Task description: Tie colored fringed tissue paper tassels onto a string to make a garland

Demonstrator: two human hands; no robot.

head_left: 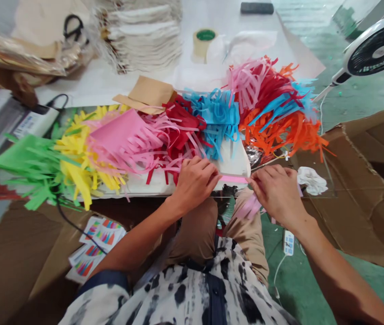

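Observation:
Between my hands a narrow pink paper strip (234, 179) is stretched level at the table's front edge. My left hand (197, 183) pinches its left end with bent fingers. The right end is pinched by my right hand (280, 194), and pink fringe (250, 207) hangs below it over my knee. Just beyond my left hand lie fringed paper pieces: red (182, 131), blue (221, 113) and pink (120, 135). Yellow fringe (73, 158) and green fringe (31, 158) lie farther left. A tassel bundle with orange fringe (290, 131) sits beyond my right hand.
A tape roll (203, 40) and stacked white bundles (141, 36) stand at the back. A fan (378, 49) is at right, above a cardboard box (358, 180). A crumpled white tissue (311, 180) lies by my right hand. Printed cards (97, 243) and a power strip (288, 242) are lower down.

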